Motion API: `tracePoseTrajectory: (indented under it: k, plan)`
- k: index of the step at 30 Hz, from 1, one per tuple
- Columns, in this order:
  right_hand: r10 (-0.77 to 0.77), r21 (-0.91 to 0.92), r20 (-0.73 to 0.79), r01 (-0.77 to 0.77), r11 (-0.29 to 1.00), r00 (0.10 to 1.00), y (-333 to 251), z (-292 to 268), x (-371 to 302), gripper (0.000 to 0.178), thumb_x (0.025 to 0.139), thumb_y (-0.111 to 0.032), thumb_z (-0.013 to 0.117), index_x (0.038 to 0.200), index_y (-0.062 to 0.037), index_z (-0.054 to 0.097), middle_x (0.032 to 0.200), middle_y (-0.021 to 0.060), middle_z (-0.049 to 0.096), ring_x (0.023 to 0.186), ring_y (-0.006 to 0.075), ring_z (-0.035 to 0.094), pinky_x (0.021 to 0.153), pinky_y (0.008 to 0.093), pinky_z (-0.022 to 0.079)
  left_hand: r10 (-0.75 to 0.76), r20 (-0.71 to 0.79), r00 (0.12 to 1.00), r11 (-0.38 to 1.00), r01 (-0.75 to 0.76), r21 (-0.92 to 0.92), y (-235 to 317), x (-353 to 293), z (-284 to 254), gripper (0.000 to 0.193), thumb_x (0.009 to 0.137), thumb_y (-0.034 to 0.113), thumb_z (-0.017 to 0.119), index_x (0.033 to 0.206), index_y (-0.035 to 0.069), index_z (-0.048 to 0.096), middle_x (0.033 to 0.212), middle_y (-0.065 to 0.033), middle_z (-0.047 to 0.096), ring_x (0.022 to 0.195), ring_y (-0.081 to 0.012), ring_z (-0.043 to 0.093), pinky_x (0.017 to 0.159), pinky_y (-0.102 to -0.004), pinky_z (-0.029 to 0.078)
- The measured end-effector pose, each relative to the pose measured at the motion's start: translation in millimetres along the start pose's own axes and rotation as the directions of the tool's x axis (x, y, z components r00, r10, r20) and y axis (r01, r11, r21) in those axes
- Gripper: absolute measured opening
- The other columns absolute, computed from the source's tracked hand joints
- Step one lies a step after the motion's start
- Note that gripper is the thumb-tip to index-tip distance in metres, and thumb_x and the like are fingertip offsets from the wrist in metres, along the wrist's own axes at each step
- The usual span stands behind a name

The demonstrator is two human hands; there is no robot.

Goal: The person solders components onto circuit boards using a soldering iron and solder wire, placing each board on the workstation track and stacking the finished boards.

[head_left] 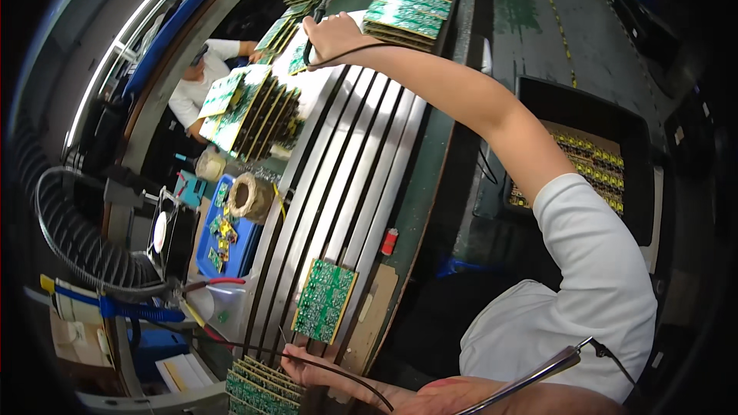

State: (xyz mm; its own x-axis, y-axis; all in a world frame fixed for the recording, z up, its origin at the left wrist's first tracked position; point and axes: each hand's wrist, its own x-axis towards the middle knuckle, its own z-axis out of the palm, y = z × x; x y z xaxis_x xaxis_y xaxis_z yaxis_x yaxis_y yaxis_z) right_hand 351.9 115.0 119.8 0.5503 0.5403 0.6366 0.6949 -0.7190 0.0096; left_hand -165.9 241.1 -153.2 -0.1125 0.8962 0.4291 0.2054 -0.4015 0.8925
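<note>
My right hand (336, 36) reaches far up the bench, fingers curled round a slim dark corded tool (320, 12) beside a green circuit board stack (411, 1). A black cord loops below this hand and crosses the wrist. My left hand (304, 366) is low in the view, its fingers pinched together by the near end of a single green circuit board (326, 301). A thin, pointed thing rises from those fingers; its kind is unclear. That board lies flat on the metal rails (338, 161). Just below my left hand stands a row of upright boards (263, 388).
More upright boards (250, 111) line the far side, where another person (204, 88) sits. Nearby are a blue tray (231, 242) with small parts, a tape roll (252, 197), red-handled pliers (219, 283) and a red spool (390, 242). A black crate (642, 154) holds boards at right.
</note>
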Motion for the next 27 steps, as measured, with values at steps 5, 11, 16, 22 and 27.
tracePoseTrajectory:
  k: [5, 11, 16, 22, 27]
  plan:
    - [0.054, -0.025, 0.077, -0.052, 0.998, 0.996, -20.0, 45.0, 39.4, 0.062, 0.080, -0.050, 0.075, 0.113, -0.0020, 0.053, 0.082, 0.0123, 0.074, 0.078, 0.0332, 0.070, 0.088, 0.0449, 0.043, -0.010, -0.020, 1.000, 0.997, 0.008, -0.082, 19.3, -12.1, 9.8, 0.024, 0.102, 0.020, 0.065, 0.088, 0.001, 0.063, 0.074, -0.0054, 0.061, 0.066, -0.0138, 0.054, 0.063, -0.0251, 0.048]
    - [0.105, -0.052, 0.072, -0.101, 0.993, 0.992, -4.9, 92.4, 36.4, 0.054, 0.086, -0.042, 0.071, 0.116, -0.0031, 0.049, 0.087, 0.0131, 0.074, 0.085, 0.0355, 0.071, 0.092, 0.0482, 0.042, 0.036, 0.039, 0.999, 0.995, -0.032, -0.095, 23.6, -16.2, 16.0, 0.022, 0.102, 0.018, 0.062, 0.089, 0.001, 0.061, 0.078, -0.0055, 0.061, 0.069, -0.0156, 0.054, 0.066, -0.0281, 0.047]
    - [0.019, 0.077, 0.146, -0.031, 0.997, 0.989, -3.6, 98.1, 28.1, 0.055, 0.086, -0.041, 0.071, 0.119, -0.0042, 0.048, 0.089, 0.0128, 0.075, 0.087, 0.0352, 0.071, 0.094, 0.0503, 0.041, 0.239, 0.116, 0.964, 0.969, -0.244, 0.031, 46.7, -23.7, 15.6, 0.014, 0.100, 0.012, 0.061, 0.090, 0.002, 0.059, 0.085, -0.0071, 0.061, 0.076, -0.0204, 0.055, 0.073, -0.0329, 0.047]
    - [0.067, 0.134, 0.302, -0.112, 0.985, 0.951, -9.6, 109.9, 33.4, 0.061, 0.084, -0.045, 0.075, 0.122, -0.0059, 0.047, 0.089, 0.0117, 0.074, 0.089, 0.0338, 0.071, 0.096, 0.0493, 0.041, 0.551, 0.213, 0.807, 0.799, -0.584, 0.144, 69.3, -45.9, 16.3, 0.009, 0.090, -0.004, 0.063, 0.090, 0.004, 0.058, 0.093, -0.0086, 0.061, 0.087, -0.0267, 0.057, 0.078, -0.0363, 0.048]
    - [0.083, 0.136, 0.303, -0.129, 0.982, 0.949, 11.5, 122.9, 41.7, 0.068, 0.081, -0.051, 0.078, 0.123, -0.0064, 0.047, 0.089, 0.0118, 0.074, 0.091, 0.0335, 0.070, 0.098, 0.0482, 0.041, 0.623, 0.253, 0.740, 0.726, -0.668, 0.164, 76.2, -51.2, 9.6, 0.015, 0.086, -0.009, 0.065, 0.091, 0.004, 0.060, 0.094, -0.0082, 0.060, 0.088, -0.0281, 0.058, 0.079, -0.0385, 0.049]
